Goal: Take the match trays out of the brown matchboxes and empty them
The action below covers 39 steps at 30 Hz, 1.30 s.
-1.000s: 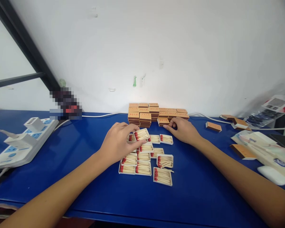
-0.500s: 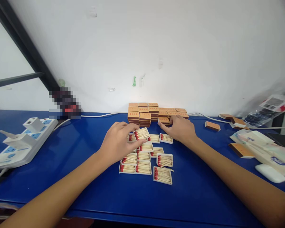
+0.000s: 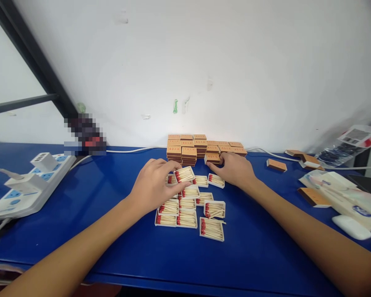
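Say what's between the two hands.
Head view: the match tray held by the left hand, a second open tray just right of it, and the orange matchbox touching the right hand.

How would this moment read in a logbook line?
Left hand: holds tray of matches | Right hand: at a matchbox | Nearby: matchbox stacks, other match trays | Surface: blue table

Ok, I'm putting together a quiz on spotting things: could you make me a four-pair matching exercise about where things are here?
1. Left hand
2. Right hand
3. Power strip
4. White packet

A. At the left of the table
B. Touching a matchbox in front of the wall
C. At the right of the table
D. Holding a tray of matches

Pairs: 1-D; 2-B; 3-A; 4-C
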Available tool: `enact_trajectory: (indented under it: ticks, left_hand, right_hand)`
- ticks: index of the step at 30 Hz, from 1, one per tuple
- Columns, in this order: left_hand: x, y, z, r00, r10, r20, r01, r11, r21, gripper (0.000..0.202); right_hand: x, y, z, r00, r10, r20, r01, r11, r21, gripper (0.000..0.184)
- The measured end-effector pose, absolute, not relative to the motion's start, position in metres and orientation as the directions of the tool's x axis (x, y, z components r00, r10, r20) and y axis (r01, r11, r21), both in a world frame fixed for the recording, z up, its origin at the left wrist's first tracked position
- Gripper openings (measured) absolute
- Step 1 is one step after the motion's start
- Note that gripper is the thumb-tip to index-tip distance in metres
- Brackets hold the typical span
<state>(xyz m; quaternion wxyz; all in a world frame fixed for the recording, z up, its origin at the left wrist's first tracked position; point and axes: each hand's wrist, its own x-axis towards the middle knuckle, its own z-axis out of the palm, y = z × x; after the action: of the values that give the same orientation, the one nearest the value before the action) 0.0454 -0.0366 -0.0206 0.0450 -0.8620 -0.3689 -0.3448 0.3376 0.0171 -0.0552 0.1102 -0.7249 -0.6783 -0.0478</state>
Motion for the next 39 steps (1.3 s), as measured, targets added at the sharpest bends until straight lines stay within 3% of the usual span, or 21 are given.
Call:
enact_trajectory:
  ticks: [14,22,25,29,33,39]
  left_hand:
    - [0.045,-0.036,-0.020,0.498,0.618,0.608,0.650,-0.731,0.210,0.037]
    - [0.042,-0.035,-0.008,0.587,0.671,0.454,0.522,-0.742,0.421,0.032]
    - [0.042,-0.035,-0.007,0.594,0.666,0.452,0.502,-0.745,0.439,0.029]
    - [0.046,-0.038,-0.011,0.592,0.640,0.489,0.471,-0.768,0.434,0.030]
    - [0.053,-0.042,-0.018,0.607,0.581,0.543,0.416,-0.814,0.405,0.031]
    - [0.057,-0.044,-0.023,0.607,0.580,0.543,0.453,-0.814,0.363,0.039]
  right_hand:
    - [0.344,0.011,-0.046,0.070,0.972,0.223,0.989,-0.037,-0.146,0.053]
    - [0.365,0.002,-0.035,0.096,0.923,0.373,0.980,-0.022,-0.200,0.038]
    - [0.365,-0.006,-0.029,0.025,0.903,0.428,0.937,0.128,-0.325,0.035]
    - [0.337,-0.032,-0.018,-0.211,0.927,0.309,0.636,0.370,-0.677,0.040]
    - [0.302,-0.058,-0.014,-0.370,0.917,0.151,0.418,0.310,-0.854,0.044]
    - [0.301,-0.057,-0.021,-0.345,0.938,0.024,0.368,0.159,-0.916,0.041]
